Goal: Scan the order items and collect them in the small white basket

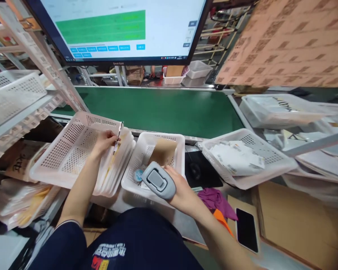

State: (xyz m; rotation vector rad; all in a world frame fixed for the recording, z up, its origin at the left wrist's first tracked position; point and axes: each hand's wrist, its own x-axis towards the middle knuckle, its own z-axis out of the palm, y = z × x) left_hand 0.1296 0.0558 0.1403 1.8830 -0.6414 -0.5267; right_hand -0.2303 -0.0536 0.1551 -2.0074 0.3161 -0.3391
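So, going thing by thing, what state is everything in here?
Left hand: closed on a slim shiny object, too blurred to identify
Right hand: gripping the grey scanner
Monitor: on, showing a green panel
Left baskets: nested together
Middle basket: holding brown cardboard and other items
Right basket: holding white packets
Phone: screen dark
Purple cloth: crumpled
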